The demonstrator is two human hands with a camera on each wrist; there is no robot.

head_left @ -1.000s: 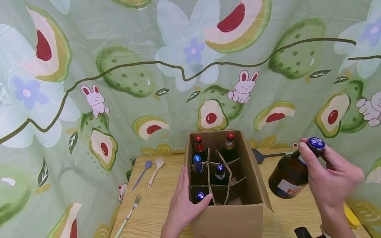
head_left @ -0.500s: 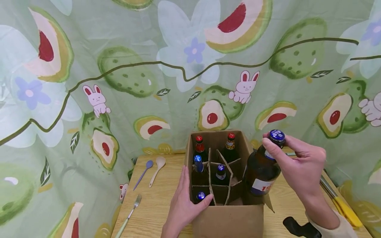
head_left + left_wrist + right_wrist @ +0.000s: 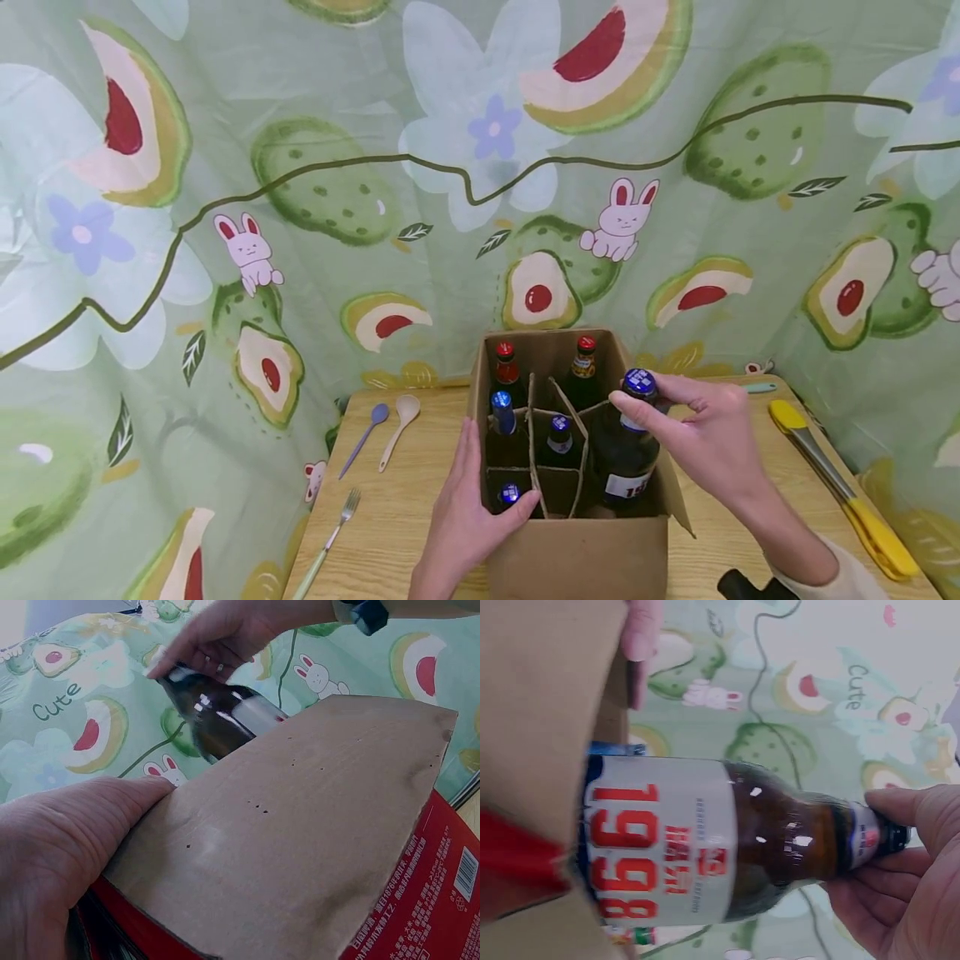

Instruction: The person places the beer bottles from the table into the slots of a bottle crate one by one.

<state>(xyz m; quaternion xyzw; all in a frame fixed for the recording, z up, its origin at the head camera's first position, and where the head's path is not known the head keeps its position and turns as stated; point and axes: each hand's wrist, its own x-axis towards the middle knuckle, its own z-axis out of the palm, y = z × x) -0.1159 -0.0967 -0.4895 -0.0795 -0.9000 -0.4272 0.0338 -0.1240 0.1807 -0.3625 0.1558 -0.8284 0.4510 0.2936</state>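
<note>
My right hand [image 3: 701, 425] pinches a brown beer bottle [image 3: 626, 454] by its neck, just under the blue cap. The bottle's lower part is inside the right side of a cardboard box [image 3: 577, 550] with dividers. In the right wrist view the white label with red "1998" on the beer bottle [image 3: 660, 840] shows above the box edge. My left hand [image 3: 468, 517] grips the box's near left corner, thumb over the rim. Other bottles stand in the compartments: two red-capped ones at the back, a blue-topped bottle [image 3: 504, 417], a blue-capped bottle [image 3: 559, 437] and another at the front left.
Left of the box lie a blue spoon [image 3: 367, 437], a beige spoon [image 3: 401, 425] and a fork [image 3: 330, 542]. Yellow-tipped tongs [image 3: 840, 487] lie at the table's right edge. A patterned curtain [image 3: 450, 275] hangs close behind the table [image 3: 397, 533].
My right hand has brought the beer bottle leftward from beside the box and lowered its base into the box's right side. The left hand keeps its hold on the box corner.
</note>
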